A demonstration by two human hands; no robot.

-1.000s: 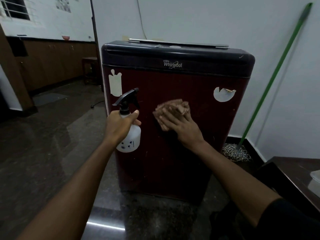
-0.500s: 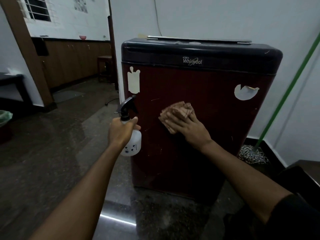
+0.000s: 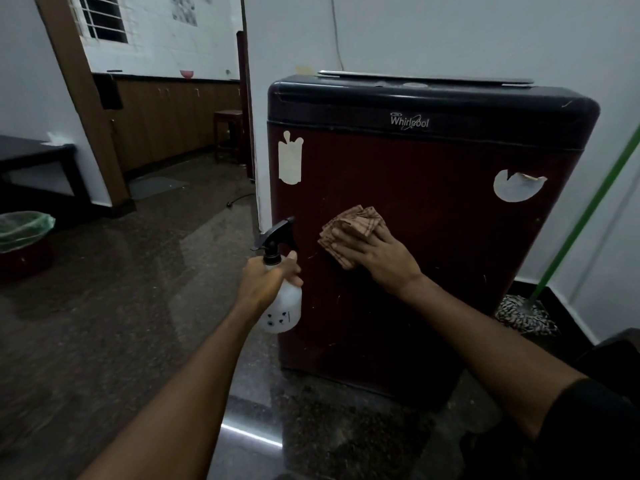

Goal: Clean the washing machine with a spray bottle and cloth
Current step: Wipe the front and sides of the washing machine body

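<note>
The right hand (image 3: 377,258), fingers flat, has slid the checked cloth (image 3: 349,226) slightly leftward across the washing machine (image 3: 433,271); wiping seemingly continues. The left hand (image 3: 266,278) grips the spray bottle (image 3: 282,303).

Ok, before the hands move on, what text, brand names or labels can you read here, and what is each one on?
"Whirlpool": white logo on the dark top band of the washing machine.
Spray bottle: small dark marks low on its white body, too small to read.
Two pale stickers on the machine's red front: torn and blank, no text.
Paper on the far wall: too blurred to read.
</note>
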